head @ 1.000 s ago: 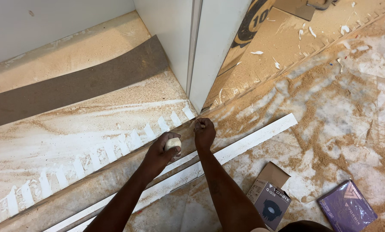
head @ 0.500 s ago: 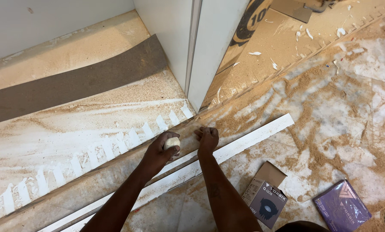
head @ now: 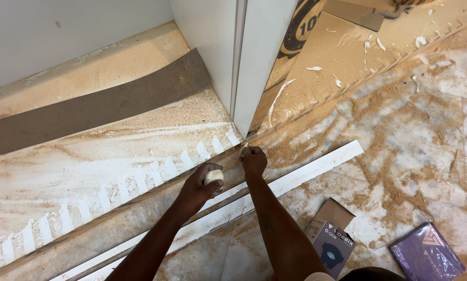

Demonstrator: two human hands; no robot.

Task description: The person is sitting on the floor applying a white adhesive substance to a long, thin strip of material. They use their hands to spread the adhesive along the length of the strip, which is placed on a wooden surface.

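Since the earlier frame, both hands have been shifted a little nearer along the floor edge, with the right hand (head: 253, 157) lowered slightly from the corner; everything else lies as it did.

A small roll of pale tape (head: 213, 177) is held in the left hand (head: 199, 183), whose fingers are curled closed around it so that only its rounded top shows. The right hand is closed into a pinch, and a short pale tape end (head: 243, 149) is gripped between thumb and fingertips, just below the foot of the white door frame (head: 246, 78). Whether a strand runs between the roll and that end cannot be told at this size.

The relation that matters is set along the raised ledge (head: 103, 177), whose front edge bears a row of white tape strips (head: 139, 179). That row runs from near left to far right and stops at the door frame corner. The right hand lies at the far-right end of the row, touching or almost touching the corner; the left hand sits just beside it, to the left and nearer. The gap between the two hands follows the same diagonal.

A long white trim strip (head: 306, 171) lies on the dusty marble floor (head: 426, 130), parallel to the ledge and under both forearms. A small grey box (head: 333, 247) and a purple packet (head: 426, 255) lie near right, well apart from the hands.
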